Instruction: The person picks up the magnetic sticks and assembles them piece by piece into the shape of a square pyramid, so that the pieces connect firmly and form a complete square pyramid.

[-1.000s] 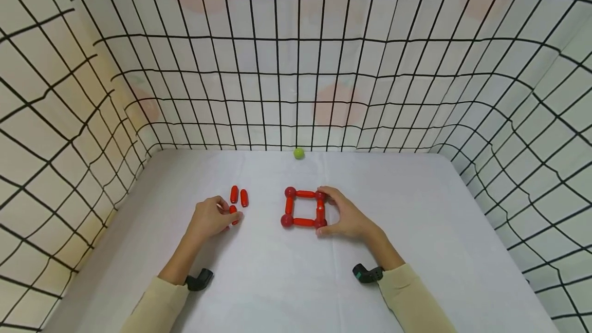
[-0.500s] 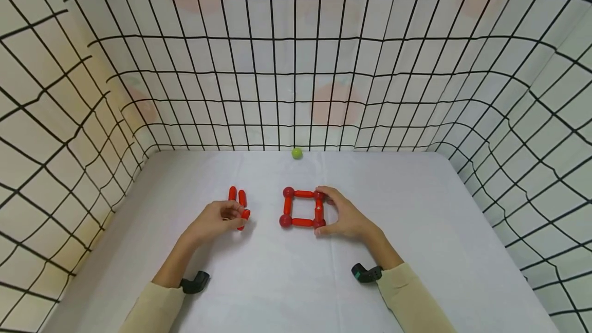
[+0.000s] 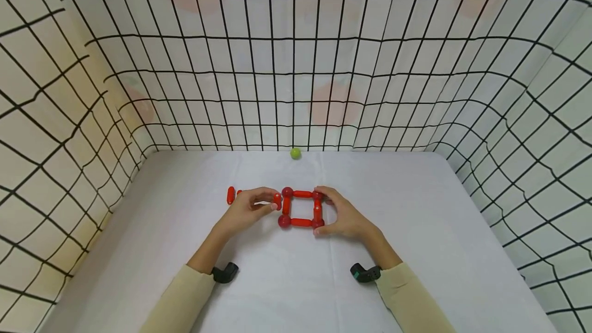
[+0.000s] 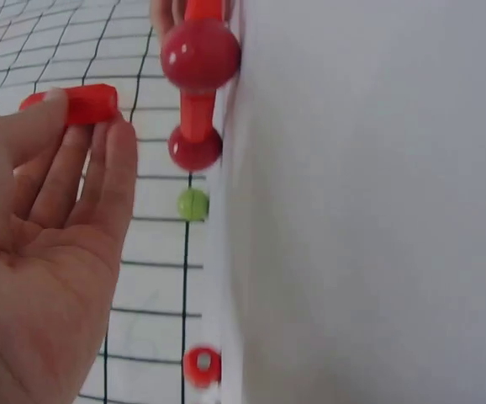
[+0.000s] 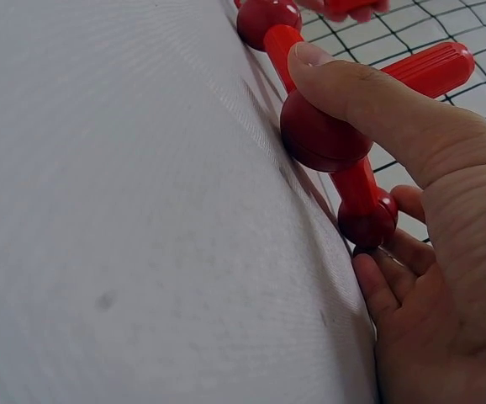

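A square frame [image 3: 301, 208] of red rods and dark red balls lies flat on the white table [image 3: 296, 281]. My right hand [image 3: 329, 211] grips its right side; the wrist view shows the thumb pressing on a corner ball [image 5: 323, 135] and fingers curled under the other ball [image 5: 367, 220]. My left hand [image 3: 272, 202] pinches a loose red rod [image 3: 277, 201] between thumb and fingertips, just left of the frame's left side, near its balls [image 4: 199, 55]. In the left wrist view this rod [image 4: 71, 103] sits at the fingertips, apart from the frame.
One loose red rod [image 3: 230, 195] lies left of my left hand, and another is mostly hidden behind it. A small green ball [image 3: 295, 153] rests at the table's far edge against the black-gridded cloth wall [image 3: 296, 66] that encloses three sides.
My left hand picked one rod from the loose group and carried it right, up to the frame's left side. The right hand kept its grip on the frame.
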### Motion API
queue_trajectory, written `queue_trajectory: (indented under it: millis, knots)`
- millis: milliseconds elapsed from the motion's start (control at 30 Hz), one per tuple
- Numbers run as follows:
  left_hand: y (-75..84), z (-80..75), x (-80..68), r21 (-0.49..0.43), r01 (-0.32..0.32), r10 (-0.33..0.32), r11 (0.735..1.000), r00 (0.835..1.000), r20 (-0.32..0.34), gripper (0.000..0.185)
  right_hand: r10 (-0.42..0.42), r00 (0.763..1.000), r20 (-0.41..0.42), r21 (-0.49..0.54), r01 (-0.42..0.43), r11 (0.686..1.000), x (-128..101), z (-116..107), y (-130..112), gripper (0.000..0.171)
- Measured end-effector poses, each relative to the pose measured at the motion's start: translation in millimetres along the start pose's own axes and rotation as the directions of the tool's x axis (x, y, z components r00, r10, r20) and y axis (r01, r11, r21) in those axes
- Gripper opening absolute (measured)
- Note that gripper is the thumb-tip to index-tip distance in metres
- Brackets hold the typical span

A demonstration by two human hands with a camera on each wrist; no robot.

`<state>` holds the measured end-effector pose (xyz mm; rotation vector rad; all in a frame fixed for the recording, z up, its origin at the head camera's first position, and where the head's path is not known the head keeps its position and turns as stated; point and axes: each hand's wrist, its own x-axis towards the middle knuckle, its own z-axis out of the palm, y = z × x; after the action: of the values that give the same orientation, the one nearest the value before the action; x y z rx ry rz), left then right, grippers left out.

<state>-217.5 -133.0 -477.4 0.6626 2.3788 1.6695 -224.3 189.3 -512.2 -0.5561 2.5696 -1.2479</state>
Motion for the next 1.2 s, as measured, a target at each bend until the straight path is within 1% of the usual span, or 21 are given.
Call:
queue_trajectory:
  millis: [200,367,567,667,833,967,1067,1200]
  knots:
    - [1.0,11.5,10.9,0.021,-0.023,0.022,1.000,0.999,0.027,0.037,0.015,1.000,-0.002,-0.009,-0.015,1.000,0,-1,-2,0.110]
    - [-0.8,14.8,13.3,0.036,-0.006,0.004,0.999,0.999,0.041,0.036,0.009,1.000,-0.001,-0.022,-0.009,1.000,1,-3,-2,0.110]
    - [-5.5,13.8,13.0,0.060,0.009,-0.011,0.998,0.999,0.034,0.035,-0.008,1.000,0.000,-0.019,0.008,1.000,2,-4,-3,0.109]
    - [-6.0,12.9,11.8,0.069,0.015,-0.019,0.998,0.998,0.058,0.033,-0.016,1.000,0.002,-0.012,0.016,1.000,2,-4,-3,0.109]
    - [-7.0,13.0,9.5,0.083,0.027,-0.036,0.996,0.993,0.109,0.033,-0.005,1.000,0.004,-0.024,0.005,1.000,3,-2,-3,0.109]
    - [-5.8,13.8,7.4,0.093,0.014,-0.026,0.996,0.992,0.127,0.034,-0.035,0.999,-0.008,-0.002,0.035,0.999,3,-2,-1,0.109]
    - [-5.1,14.8,6.5,0.090,-0.004,-0.010,0.996,0.989,0.146,0.036,-0.050,0.998,-0.022,0.016,0.051,0.999,2,-2,1,0.105]
    - [-5.1,16.3,6.2,0.085,-0.007,-0.007,0.996,0.986,0.165,0.038,-0.044,0.999,-0.031,0.020,0.045,0.999,2,-2,3,0.093]
